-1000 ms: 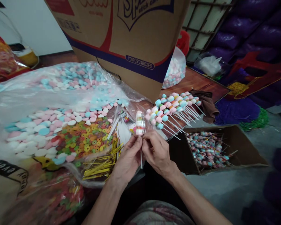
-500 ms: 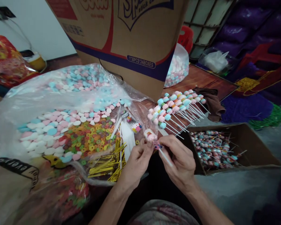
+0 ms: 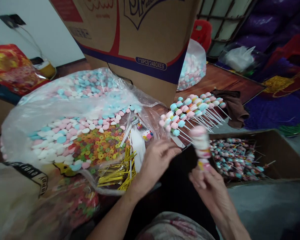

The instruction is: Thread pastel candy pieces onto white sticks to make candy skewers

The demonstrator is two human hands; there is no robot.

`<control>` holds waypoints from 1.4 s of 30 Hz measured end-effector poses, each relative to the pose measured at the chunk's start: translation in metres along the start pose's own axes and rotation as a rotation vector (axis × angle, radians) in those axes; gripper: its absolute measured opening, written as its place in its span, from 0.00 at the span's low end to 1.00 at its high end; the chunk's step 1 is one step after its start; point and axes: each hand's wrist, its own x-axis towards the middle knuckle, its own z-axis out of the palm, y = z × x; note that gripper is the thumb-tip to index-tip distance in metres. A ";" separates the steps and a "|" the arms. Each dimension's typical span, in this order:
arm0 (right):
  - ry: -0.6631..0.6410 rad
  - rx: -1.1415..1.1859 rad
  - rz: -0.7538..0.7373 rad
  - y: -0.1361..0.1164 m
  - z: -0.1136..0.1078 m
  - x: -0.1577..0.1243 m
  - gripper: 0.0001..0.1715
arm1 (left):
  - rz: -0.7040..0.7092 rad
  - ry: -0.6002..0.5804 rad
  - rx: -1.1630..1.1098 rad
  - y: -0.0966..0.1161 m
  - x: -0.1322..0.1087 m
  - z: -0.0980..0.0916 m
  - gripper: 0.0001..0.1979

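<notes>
Upright in my right hand (image 3: pixel 206 181) is a marshmallow skewer (image 3: pixel 200 141), pink and white, blurred by motion, with a wrapper gathered below the candy; my fingers close around its lower end. My left hand (image 3: pixel 158 156) is apart from it, its fingers stretched to the right with nothing visible in them. Just beyond lies a stack of unwrapped marshmallow skewers (image 3: pixel 190 111) in pink, blue and white, their white sticks pointing right. To the right, an open cardboard box (image 3: pixel 285 163) holds many wrapped skewers (image 3: pixel 233 156).
A clear plastic bag (image 3: pixel 40 103) on the left carries loose marshmallows (image 3: pixel 56 136), ring gummies (image 3: pixel 100 143), gold twist ties (image 3: pixel 115 175) and white sticks (image 3: pixel 137 146). Behind stands a large carton (image 3: pixel 130 46). A brown cloth (image 3: pixel 233 110) lies past the stack.
My hands were together at the neck of the wrapped skewer. Now they are apart: my left hand has let go, and my right hand has moved right with the skewer raised upright.
</notes>
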 end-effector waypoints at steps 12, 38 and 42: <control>0.002 -0.005 -0.036 -0.015 0.011 0.025 0.15 | -0.251 0.447 0.810 -0.061 0.048 -0.062 0.05; -0.087 -0.451 -0.264 0.019 0.109 0.059 0.15 | -0.410 0.577 -1.025 -0.014 -0.010 -0.016 0.13; -0.056 -0.519 -0.349 0.023 0.107 0.057 0.25 | -0.336 0.688 -0.927 -0.008 -0.008 -0.004 0.15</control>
